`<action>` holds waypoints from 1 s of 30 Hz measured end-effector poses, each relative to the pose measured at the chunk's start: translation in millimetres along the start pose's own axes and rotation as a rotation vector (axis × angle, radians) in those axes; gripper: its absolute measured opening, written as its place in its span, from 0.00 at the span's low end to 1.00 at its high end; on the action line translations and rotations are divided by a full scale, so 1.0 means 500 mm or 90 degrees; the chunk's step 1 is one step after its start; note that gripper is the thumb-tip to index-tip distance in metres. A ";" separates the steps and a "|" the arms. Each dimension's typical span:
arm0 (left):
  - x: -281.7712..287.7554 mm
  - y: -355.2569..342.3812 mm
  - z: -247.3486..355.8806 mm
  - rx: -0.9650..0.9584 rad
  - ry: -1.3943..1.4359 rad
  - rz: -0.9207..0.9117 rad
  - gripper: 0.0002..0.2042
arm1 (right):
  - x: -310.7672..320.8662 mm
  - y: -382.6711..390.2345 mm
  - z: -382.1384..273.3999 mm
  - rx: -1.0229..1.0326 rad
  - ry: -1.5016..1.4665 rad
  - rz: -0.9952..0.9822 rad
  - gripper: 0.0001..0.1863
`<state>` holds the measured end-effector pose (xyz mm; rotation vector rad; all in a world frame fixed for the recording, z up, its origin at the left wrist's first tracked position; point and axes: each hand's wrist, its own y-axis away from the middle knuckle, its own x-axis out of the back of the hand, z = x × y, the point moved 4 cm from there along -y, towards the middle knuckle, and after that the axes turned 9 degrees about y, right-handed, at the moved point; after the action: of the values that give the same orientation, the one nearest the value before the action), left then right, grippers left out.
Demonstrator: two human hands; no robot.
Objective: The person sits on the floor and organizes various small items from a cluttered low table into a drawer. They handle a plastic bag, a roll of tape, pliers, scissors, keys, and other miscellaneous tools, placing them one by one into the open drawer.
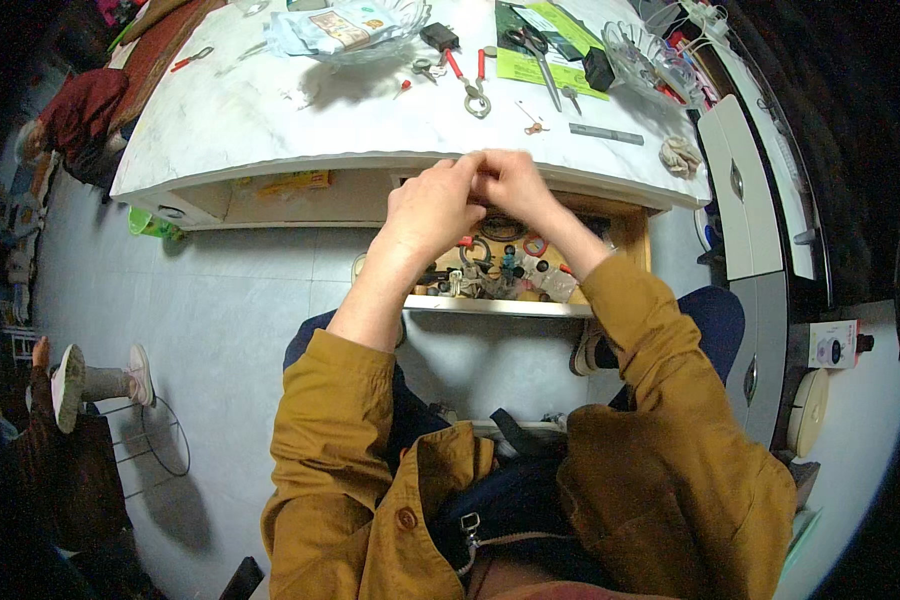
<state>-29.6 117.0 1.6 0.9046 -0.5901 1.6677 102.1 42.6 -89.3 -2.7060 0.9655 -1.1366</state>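
Observation:
My left hand (pixel 428 212) and my right hand (pixel 515 186) meet at the table's front edge, above an open drawer (pixel 505 305). The fingers of both are bent and closed together, tips touching or nearly so. Whatever they hold, if anything, is hidden behind the knuckles. In the drawer below lie several small odds and ends, among them a black ring and a red ring (pixel 535 245). Beyond my hands, on the white marble-patterned table (pixel 370 125), are red-handled pliers (pixel 475 98), a small key-like piece (pixel 536 128) and a dark grey bar (pixel 606 134).
Black scissors (pixel 538 60) lie on green-yellow packaging by a glass bowl (pixel 642 62). A pale blue bag (pixel 335 30) rests in another bowl. A crumpled tissue (pixel 680 157) is at the right corner. A grey cabinet (pixel 740 190) stands right; two other people are at left.

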 end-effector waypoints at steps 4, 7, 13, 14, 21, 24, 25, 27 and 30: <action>0.013 0.003 -0.006 0.040 -0.025 -0.018 0.24 | 0.071 -0.102 0.044 0.003 0.183 0.132 0.07; 0.003 -0.003 -0.009 0.037 -0.050 -0.052 0.23 | 0.092 -0.154 0.064 -0.060 0.319 0.179 0.07; -0.007 -0.005 -0.013 0.033 -0.076 -0.083 0.22 | 0.068 -0.202 0.060 -0.102 0.393 0.119 0.07; -0.005 -0.005 -0.013 0.033 -0.074 -0.083 0.22 | 0.064 -0.207 0.057 -0.106 0.410 0.123 0.08; -0.006 -0.004 -0.012 0.033 -0.067 -0.084 0.23 | 0.062 -0.220 0.055 -0.079 0.514 0.091 0.09; -0.003 -0.002 -0.009 0.032 -0.069 -0.079 0.22 | 0.086 -0.233 0.095 -0.200 0.282 0.097 0.09; -0.002 -0.002 -0.009 0.033 -0.070 -0.079 0.22 | 0.089 -0.232 0.096 -0.181 0.262 0.108 0.09; -0.006 -0.003 -0.012 0.035 -0.073 -0.087 0.21 | 0.091 -0.232 0.099 -0.142 0.220 0.131 0.10; -0.009 -0.005 -0.013 0.039 -0.079 -0.090 0.21 | 0.079 -0.247 0.097 -0.074 0.249 0.153 0.10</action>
<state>-28.3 120.0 -5.9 1.0760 -0.5477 1.5169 220.2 110.4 -65.9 -2.4018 1.4017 -1.6335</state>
